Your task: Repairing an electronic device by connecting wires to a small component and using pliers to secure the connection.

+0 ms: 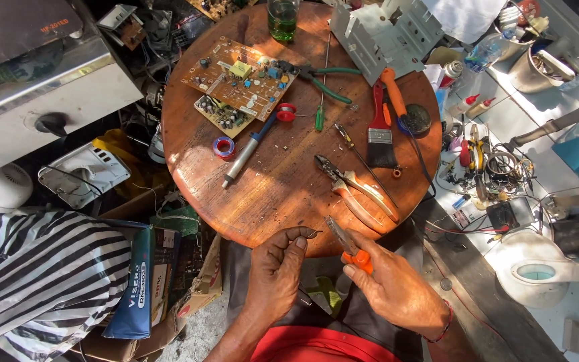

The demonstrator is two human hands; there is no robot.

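Two hands work at the 6 o'clock edge of the round table [283, 194]. Left hand [277, 271]: fingers curled together, thumb and forefinger pinched on a small wire [312, 233] whose tip points toward 3 o'clock. Right hand [393, 285]: closed around the orange grips of the cutters [346, 247], whose jaws point toward 11 o'clock, just beside the wire; whether they touch it cannot be told. Pliers [356, 191] lie at 12 o'clock from the cutters. Brush [380, 131] lies at 1 o'clock, circuit board [239, 80] at 11 o'clock, desoldering pump [249, 147] between them.
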